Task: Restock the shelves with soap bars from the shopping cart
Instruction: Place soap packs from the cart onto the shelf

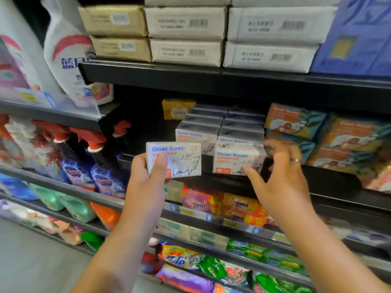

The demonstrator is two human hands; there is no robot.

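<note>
My left hand (146,176) grips a white Goat Soap box (179,159) upright in front of the black middle shelf (296,182). My right hand (279,172) holds a second white Goat Soap box (234,161) at the shelf's front edge, thumb under its lower corner and fingers over its right end. Behind it stand two rows of the same white boxes (201,127). The shopping cart is out of view.
Orange and teal Goat Soap boxes (296,121) sit right of the white rows, a yellow box (177,108) at the back left. Wrapped white and tan bars (186,34) fill the shelf above. Detergent packs (239,206) and spray bottles (78,168) lie below and left.
</note>
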